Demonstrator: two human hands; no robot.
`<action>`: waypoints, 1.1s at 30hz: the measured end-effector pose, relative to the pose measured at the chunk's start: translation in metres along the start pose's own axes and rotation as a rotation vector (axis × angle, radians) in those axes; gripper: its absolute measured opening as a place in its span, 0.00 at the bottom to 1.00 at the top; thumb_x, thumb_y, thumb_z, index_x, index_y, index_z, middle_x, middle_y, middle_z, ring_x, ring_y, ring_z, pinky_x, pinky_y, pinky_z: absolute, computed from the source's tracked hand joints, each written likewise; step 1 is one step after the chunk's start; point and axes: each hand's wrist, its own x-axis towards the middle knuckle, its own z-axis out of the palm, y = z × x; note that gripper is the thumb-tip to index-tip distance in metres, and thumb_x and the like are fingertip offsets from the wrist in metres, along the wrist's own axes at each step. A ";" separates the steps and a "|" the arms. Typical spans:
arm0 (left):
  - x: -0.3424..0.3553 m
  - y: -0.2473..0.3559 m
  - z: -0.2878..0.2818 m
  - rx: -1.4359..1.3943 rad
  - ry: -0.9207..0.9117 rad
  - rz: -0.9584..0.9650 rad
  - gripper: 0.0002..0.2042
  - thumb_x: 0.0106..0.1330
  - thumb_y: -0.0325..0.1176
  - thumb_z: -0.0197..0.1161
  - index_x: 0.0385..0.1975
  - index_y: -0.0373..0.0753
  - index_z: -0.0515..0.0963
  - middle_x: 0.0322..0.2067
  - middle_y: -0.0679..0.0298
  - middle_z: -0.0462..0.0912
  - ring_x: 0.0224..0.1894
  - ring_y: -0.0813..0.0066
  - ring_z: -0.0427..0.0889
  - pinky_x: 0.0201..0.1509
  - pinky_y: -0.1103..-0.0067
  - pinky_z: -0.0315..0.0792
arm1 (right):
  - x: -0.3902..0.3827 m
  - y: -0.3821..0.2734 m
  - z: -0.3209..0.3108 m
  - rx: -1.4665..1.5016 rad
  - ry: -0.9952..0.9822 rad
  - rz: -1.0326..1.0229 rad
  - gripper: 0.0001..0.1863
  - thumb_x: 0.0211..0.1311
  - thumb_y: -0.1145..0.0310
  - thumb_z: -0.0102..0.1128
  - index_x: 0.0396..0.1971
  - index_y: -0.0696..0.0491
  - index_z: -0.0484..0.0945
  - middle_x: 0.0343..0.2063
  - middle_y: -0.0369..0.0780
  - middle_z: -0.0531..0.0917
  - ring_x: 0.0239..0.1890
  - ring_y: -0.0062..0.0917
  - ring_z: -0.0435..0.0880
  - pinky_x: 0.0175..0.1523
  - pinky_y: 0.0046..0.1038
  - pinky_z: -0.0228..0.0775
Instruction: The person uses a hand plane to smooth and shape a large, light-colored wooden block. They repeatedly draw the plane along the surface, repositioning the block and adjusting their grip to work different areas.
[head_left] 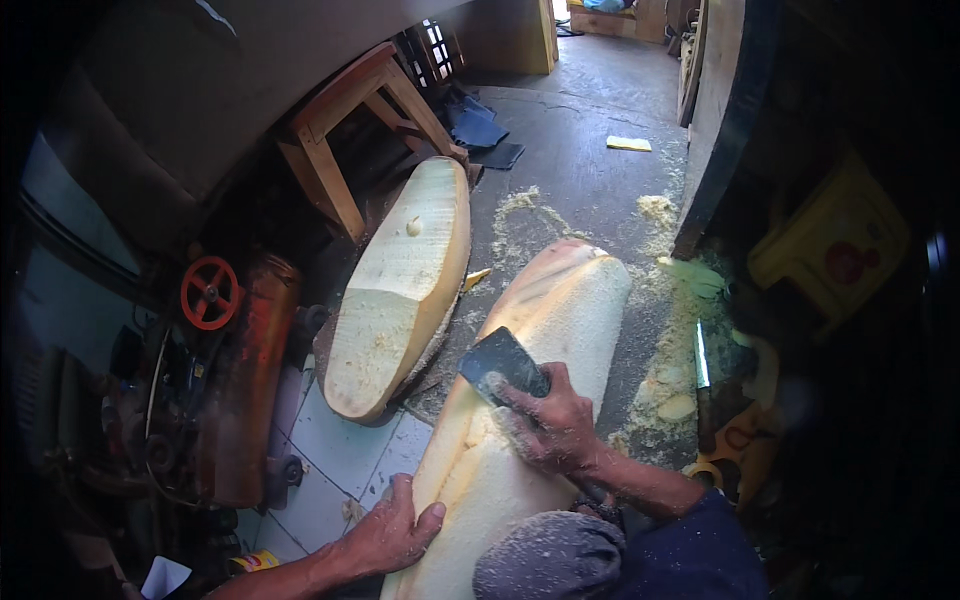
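Note:
A long, pale yellow foam seat pad (560,310) slants across the lower middle, its surface rough and dusted with crumbs. My right hand (560,425) grips a dark, flat sanding block (505,362), which lies against the top of the foam near its left side. Lower down, my left hand (390,535) holds the foam's left edge, thumb on top and the other fingers partly hidden along the side. Foam dust coats both hands. A dusty, dark cloth-covered shape (550,555) hides part of the foam's near end.
Another foam pad (400,300) lies at the left beside a wooden stool (325,175). An orange tank (250,390) with a red wheel (210,293) stands further left. Foam shavings (665,385), a long blade (702,355) and orange-handled scissors (740,440) lie at right.

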 end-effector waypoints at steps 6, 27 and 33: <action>0.001 -0.003 0.001 0.038 0.010 -0.009 0.30 0.82 0.50 0.48 0.59 0.23 0.54 0.35 0.26 0.81 0.40 0.25 0.84 0.48 0.46 0.76 | -0.008 0.000 0.020 0.103 0.125 -0.079 0.25 0.72 0.60 0.61 0.67 0.43 0.76 0.49 0.49 0.77 0.43 0.41 0.87 0.46 0.44 0.83; 0.045 -0.071 -0.014 -0.287 0.045 -0.019 0.49 0.67 0.66 0.68 0.68 0.25 0.58 0.54 0.40 0.80 0.58 0.51 0.83 0.64 0.63 0.75 | -0.004 0.007 0.048 -0.114 0.068 -0.802 0.23 0.80 0.56 0.51 0.71 0.36 0.72 0.46 0.51 0.80 0.48 0.40 0.85 0.41 0.40 0.87; 0.042 -0.090 -0.021 -0.549 -0.072 -0.027 0.45 0.75 0.55 0.65 0.74 0.25 0.51 0.63 0.43 0.73 0.64 0.60 0.76 0.69 0.68 0.71 | 0.067 0.059 0.021 -0.046 -0.402 -0.178 0.27 0.77 0.57 0.52 0.74 0.40 0.69 0.48 0.49 0.82 0.48 0.36 0.88 0.34 0.34 0.86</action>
